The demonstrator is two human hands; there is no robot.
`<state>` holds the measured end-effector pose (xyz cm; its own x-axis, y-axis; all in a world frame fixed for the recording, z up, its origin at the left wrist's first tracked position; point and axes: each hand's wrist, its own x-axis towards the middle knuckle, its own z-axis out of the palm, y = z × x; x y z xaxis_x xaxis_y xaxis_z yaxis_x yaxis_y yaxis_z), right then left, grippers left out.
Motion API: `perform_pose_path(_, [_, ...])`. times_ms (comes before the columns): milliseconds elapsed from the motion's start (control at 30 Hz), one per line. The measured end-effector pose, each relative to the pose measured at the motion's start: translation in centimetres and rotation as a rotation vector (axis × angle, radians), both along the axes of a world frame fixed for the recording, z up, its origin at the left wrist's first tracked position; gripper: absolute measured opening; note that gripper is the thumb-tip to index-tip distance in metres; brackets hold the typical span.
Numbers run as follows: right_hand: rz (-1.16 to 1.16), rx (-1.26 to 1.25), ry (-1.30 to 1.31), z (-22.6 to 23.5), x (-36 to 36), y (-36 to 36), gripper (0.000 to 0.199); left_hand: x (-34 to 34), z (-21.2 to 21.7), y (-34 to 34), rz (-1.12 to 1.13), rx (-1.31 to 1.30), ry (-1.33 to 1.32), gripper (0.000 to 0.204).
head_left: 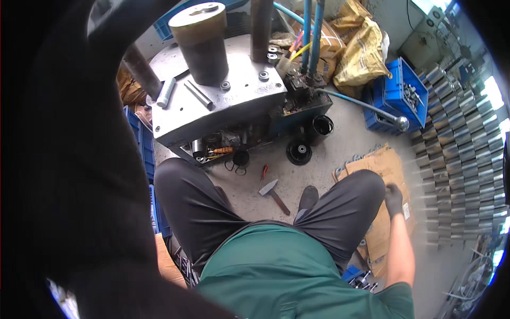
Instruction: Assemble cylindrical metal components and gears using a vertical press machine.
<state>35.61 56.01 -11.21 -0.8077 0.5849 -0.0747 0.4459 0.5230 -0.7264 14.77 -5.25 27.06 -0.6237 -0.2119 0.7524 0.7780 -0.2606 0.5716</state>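
My left hand (79,159), in a black glove, is raised so close to the camera that it blacks out the whole left side; its grip is not readable. My right hand (393,198), also black-gloved, reaches down past my right knee onto a sheet of brown cardboard (390,170) on the floor, fingers curled; anything under them is hidden. In front of my knees stands a press with a steel table (239,103) and a thick dark cylinder (202,45) on it. A short steel rod (166,93) lies at the table's left edge.
A hammer (273,192) and a red-handled tool (264,171) lie on the concrete floor between my feet. Black round parts (299,151) sit by the press. Blue crates (404,90), yellow sacks (361,53) and stacked rows of metal sleeves (462,159) fill the right side.
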Motion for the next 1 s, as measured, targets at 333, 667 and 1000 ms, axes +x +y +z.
perform_pose_path(333, [1.055,0.464,-0.140,13.9,-29.7,-13.9,0.036,-1.6,0.5,-4.0,0.050,0.025,0.216,0.094])
perform_pose_path(667, [1.289,0.277,-0.394,8.0,-28.6,-17.4,0.045,-5.6,14.0,-8.5,0.321,0.050,0.891,0.093])
perform_pose_path(1000, [1.094,-0.064,-0.567,11.0,-26.9,-17.5,0.054,-8.1,8.4,-9.7,0.264,-0.198,1.061,0.093])
